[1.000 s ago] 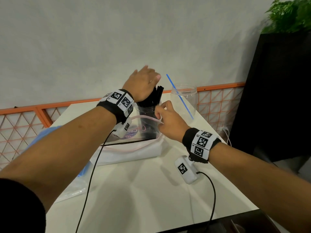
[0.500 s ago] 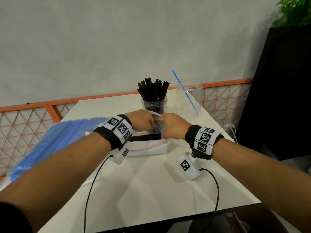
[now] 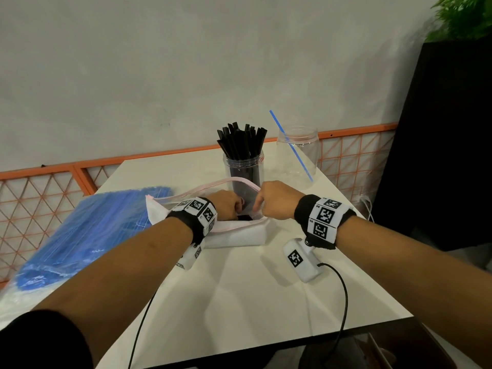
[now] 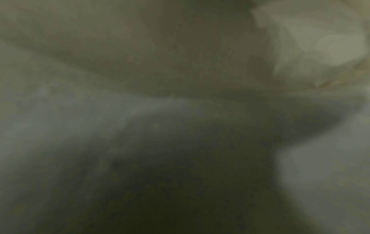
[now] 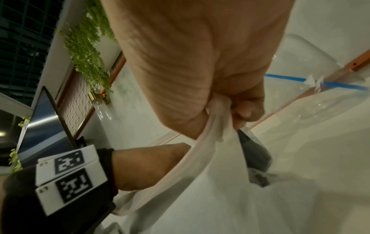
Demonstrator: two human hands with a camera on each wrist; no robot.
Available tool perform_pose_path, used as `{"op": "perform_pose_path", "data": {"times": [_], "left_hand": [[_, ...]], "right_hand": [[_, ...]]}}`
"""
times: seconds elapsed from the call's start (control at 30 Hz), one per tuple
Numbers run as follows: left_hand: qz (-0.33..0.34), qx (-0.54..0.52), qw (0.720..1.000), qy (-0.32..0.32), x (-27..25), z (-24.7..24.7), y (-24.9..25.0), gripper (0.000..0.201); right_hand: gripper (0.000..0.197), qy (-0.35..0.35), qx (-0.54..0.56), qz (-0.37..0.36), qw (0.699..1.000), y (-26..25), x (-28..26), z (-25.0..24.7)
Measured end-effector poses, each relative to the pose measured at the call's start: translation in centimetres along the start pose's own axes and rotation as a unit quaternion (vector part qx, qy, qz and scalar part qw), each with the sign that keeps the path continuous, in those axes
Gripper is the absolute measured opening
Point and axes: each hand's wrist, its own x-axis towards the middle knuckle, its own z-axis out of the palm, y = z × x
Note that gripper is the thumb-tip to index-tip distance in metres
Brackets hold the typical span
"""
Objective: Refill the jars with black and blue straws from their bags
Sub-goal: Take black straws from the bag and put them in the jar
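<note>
At the centre of the head view, the right hand (image 3: 274, 199) pinched the pink-edged rim of the clear bag (image 3: 237, 235), thumb and fingers curled round the plastic; the right wrist view showed the rim gathered in that pinch. The left hand (image 3: 226, 209) reached into the bag's open mouth, its fingers hidden by the plastic, so whether it gripped anything could not be told; the left wrist view was only a dim blur. A dark patch of black straws (image 3: 243, 217) showed inside the bag between the two hands. Just behind the bag stood a jar (image 3: 244, 169) packed with upright black straws. To its right, toward the upper right of the table (image 3: 253, 302), stood a second jar (image 3: 299, 153) holding one blue straw (image 3: 291, 146) that leaned left. At the left of the frame lay the bag of blue straws (image 3: 85, 235), flat on the table and touching the clear bag's left corner
</note>
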Motion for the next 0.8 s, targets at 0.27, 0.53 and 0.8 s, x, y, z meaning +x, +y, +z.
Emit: {"op": "perform_pose_path", "data": {"times": [0.27, 0.53, 0.8], "left_hand": [[0.016, 0.024, 1.0, -0.005, -0.2, 0.8, 0.0, 0.024], [0.053, -0.015, 0.998, -0.012, -1.1, 1.0, 0.0, 0.027], [0.048, 0.002, 0.998, -0.029, -2.1, 0.9, -1.1, 0.033]], "right_hand": [[0.017, 0.002, -0.095, -0.024, 0.995, -0.3, 0.5, 0.6], [0.028, -0.077, -0.131, -0.029, 0.988, -1.3, 0.0, 0.6], [0.02, -0.028, -0.099, 0.051, 0.993, -1.0, 0.1, 0.8]]}}
